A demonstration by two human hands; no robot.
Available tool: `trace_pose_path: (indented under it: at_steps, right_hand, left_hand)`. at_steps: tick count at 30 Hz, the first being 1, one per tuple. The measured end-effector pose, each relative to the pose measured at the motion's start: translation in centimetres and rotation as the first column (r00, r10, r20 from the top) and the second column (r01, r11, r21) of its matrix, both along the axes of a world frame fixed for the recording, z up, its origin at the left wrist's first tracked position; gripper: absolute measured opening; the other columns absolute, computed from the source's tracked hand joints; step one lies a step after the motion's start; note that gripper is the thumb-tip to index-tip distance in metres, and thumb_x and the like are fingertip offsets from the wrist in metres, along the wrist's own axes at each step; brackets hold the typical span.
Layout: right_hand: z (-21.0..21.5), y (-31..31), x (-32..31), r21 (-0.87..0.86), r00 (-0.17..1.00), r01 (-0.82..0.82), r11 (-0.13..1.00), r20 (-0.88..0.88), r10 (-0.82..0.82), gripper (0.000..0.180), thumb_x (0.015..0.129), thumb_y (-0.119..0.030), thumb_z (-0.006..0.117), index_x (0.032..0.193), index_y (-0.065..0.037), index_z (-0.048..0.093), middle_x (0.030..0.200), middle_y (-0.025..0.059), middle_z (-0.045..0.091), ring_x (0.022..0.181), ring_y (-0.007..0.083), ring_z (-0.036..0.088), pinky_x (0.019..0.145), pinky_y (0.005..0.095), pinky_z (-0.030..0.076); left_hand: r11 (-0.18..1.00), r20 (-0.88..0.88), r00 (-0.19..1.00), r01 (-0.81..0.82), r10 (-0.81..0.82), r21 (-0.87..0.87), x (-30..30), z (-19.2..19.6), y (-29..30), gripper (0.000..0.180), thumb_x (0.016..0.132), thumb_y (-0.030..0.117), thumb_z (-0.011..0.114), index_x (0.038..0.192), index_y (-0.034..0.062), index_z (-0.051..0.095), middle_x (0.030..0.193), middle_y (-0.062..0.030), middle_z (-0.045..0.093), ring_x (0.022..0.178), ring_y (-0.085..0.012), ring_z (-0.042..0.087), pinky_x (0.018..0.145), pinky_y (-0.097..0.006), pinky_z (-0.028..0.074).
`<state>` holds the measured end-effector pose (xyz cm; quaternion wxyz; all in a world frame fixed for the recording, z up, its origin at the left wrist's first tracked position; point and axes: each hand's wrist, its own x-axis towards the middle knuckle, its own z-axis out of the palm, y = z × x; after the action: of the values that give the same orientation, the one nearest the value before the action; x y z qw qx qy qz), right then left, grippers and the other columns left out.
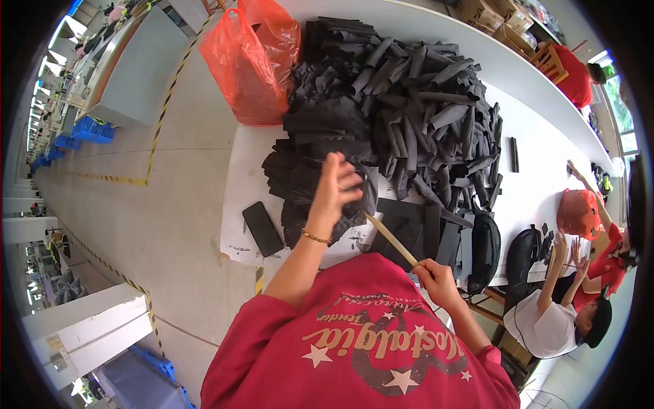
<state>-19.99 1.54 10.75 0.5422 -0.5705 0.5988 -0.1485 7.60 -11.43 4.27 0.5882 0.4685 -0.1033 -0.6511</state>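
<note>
My left hand (pixel 338 189) hovers over a stack of flat black fabric pieces (pixel 294 178), its fingers apart and nothing visible between them. My right hand (pixel 438 281) is closed around one end of a pale, flat wooden stick (pixel 392 238). The stick slants up and left, and its far tip is near the fabric stack and a flat black panel (pixel 397 215). Behind and to the right rises a big heap of rolled black fabric strips (pixel 436 109). A dark phone (pixel 263 229) lies on the table to the left of my left forearm.
A red plastic bag (pixel 248 65) stands at the table's (pixel 240 163) far left corner. Black curved pouches (pixel 485 252) lie on the right. Two people (pixel 552 317) work at the right side, one in white and one in red. Blue crates (pixel 93 129) sit across the aisle.
</note>
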Motion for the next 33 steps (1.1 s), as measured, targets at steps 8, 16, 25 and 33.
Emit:
trace_pose_path:
  at_steps: [8, 16, 25, 33]
  right_hand:
    - [-0.7, 1.9, -1.5, -0.054, 0.967, -0.253, 0.966, 0.014, 0.255, 0.013, 0.091, -0.012, 0.06, 0.092, 0.0, 0.065, 0.061, 0.0067, 0.058, 0.056, 0.0092, 0.055, 0.052, 0.0262, 0.043]
    - [1.8, -3.7, -1.3, 0.144, 0.993, 0.0, 0.99, 0.117, -0.017, 0.02, 0.096, -0.016, 0.054, 0.089, 0.0, 0.062, 0.059, -0.0023, 0.05, 0.053, 0.0047, 0.044, 0.048, 0.0227, 0.035]
    - [-0.6, -2.0, -1.9, 0.193, 0.991, -0.003, 0.981, 0.131, -0.022, 0.02, 0.096, -0.016, 0.055, 0.09, 0.001, 0.063, 0.059, -0.0007, 0.051, 0.055, 0.0055, 0.046, 0.05, 0.0239, 0.038]
    - [-0.1, -2.4, -0.1, 0.032, 0.952, 0.138, 0.99, 0.271, -0.141, 0.026, 0.083, -0.016, 0.074, 0.099, -0.004, 0.056, 0.073, -0.0049, 0.05, 0.062, 0.0033, 0.044, 0.056, 0.02, 0.038]
  left_hand:
    - [0.979, -0.656, 0.754, -0.111, -0.028, -0.169, 3.0, -2.1, -5.5, 0.032, 0.1, 0.032, 0.047, 0.077, 0.0102, 0.054, 0.053, 0.0055, 0.03, 0.043, -0.0057, 0.028, 0.038, -0.021, 0.024]
    - [0.982, 0.012, 1.0, -0.019, 0.017, 0.188, -1.3, -0.6, -2.5, 0.078, 0.081, 0.072, 0.053, 0.117, 0.0032, 0.053, 0.097, -0.0079, 0.056, 0.087, -0.0209, 0.057, 0.074, -0.04, 0.049]
    - [0.933, -0.609, 0.708, 0.293, -0.358, -0.209, -1.4, -0.3, -3.9, 0.028, 0.099, 0.033, 0.049, 0.088, 0.0073, 0.055, 0.059, 0.0046, 0.035, 0.047, -0.0078, 0.033, 0.048, -0.027, 0.034]
    - [0.982, -0.636, 0.749, -0.166, 0.186, 0.093, -1.3, -1.6, -6.2, 0.028, 0.101, 0.03, 0.044, 0.084, 0.0084, 0.049, 0.065, -0.002, 0.044, 0.059, -0.0149, 0.045, 0.061, -0.03, 0.042]
